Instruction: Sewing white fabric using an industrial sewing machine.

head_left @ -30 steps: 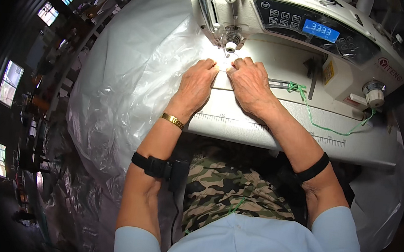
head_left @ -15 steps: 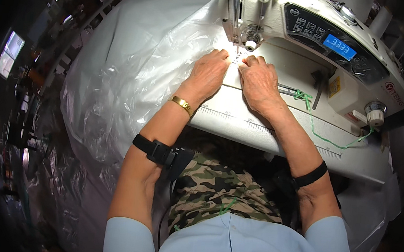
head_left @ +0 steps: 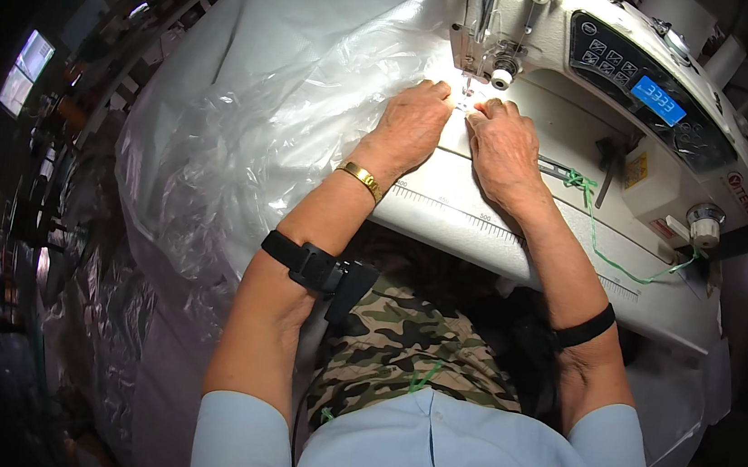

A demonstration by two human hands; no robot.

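Close in front of the needle area [head_left: 468, 90] of a white sewing machine [head_left: 548, 35], both my hands work side by side under a bright lamp. My left hand [head_left: 413, 124], below a gold-coloured wristband [head_left: 361, 180], has its fingers curled and pinched just left of the presser foot. Opposite it, my right hand [head_left: 505, 147] bends its fingers inward with thumb and forefinger together. Glare and the fingers themselves hide what the hands grip; only a small washed-out white patch shows between them.
Clear plastic sheeting [head_left: 247, 143] drapes over a large pale bulk at the left. A tangled green thread [head_left: 598, 250] trails across the machine bed on the right, near a round knob [head_left: 705, 227]. Ruler marks [head_left: 506, 233] line the bed's front edge. The control panel's screen [head_left: 659, 100] glows blue.
The machine and both hands sit farther right in the picture, as the view has shifted. Relative to the needle, my hands keep nearly the same place and pinched shape.
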